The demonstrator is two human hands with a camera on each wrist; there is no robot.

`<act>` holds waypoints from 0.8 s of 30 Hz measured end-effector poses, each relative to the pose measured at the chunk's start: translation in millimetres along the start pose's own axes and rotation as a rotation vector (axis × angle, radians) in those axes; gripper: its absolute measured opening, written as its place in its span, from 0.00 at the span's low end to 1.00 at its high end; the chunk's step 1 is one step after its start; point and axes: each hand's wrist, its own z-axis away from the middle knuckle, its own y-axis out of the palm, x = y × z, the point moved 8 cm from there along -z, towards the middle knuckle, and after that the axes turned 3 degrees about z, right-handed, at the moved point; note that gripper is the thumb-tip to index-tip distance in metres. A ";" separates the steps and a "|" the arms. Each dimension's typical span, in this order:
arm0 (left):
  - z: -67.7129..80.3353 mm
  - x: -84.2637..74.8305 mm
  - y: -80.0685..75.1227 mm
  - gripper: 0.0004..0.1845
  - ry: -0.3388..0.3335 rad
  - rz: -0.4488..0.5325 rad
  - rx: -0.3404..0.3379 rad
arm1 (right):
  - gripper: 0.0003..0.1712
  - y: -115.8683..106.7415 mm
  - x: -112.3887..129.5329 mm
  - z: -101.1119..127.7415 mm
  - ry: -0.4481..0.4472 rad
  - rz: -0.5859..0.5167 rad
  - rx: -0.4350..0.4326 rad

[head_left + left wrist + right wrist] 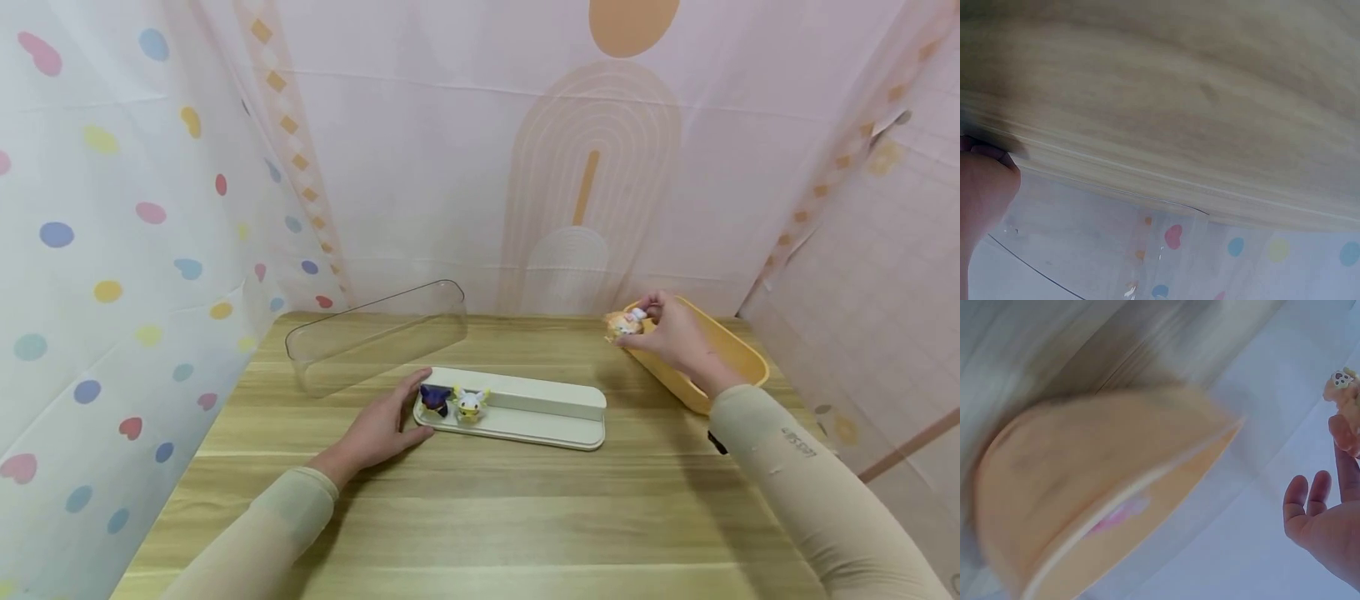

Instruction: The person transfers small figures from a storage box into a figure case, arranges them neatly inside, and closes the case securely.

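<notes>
patterned fabric (pixel 420 183) encloses a wood-grain table (pixel 487 517) at the rear and both sides, with coloured dots on the left panel and a pale arch motif at the back. right hand (pixel 671 337): raised, with thumb and fingertips pinching an orange-and-white figurine (pixel 624 325); the two outer fingers stand free of it in the right wrist view. the held figurine is located at the fingertips, to the left of the palm, beside the far left rim of a yellow bin (pixel 738 358) in the head view. left hand (pixel 378 429): lowered, gripping the left end of a cream stepped stand (pixel 543 425), thumb at the front edge and fingers at the rear corner. two figurines occupy the lower step, just beside the left hand: a dark purple figurine (pixel 434 401) nearest the thumb, and a white-and-yellow figurine (pixel 470 404) immediately to its right. the remainder of the step extends rightward, toward the bin. inside the bin, the right wrist view shows a pink-and-white item (pixel 1119 515), too blurred to identify. a transparent cover (pixel 375 354) rests on the table behind the left hand, near the rear fabric. beige sleeves (pixel 810 483) cover both forearms.
</notes>
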 end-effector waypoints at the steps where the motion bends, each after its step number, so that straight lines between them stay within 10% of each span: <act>1: -0.4 0.0 0.2 0.53 0.000 0.001 0.000 | 0.34 5.9 8.1 0.3 -0.032 0.009 0.000; 24: -2.8 -3.1 1.8 0.54 -0.001 0.018 0.013 | 0.31 127.2 101.1 42.4 -0.370 0.099 0.158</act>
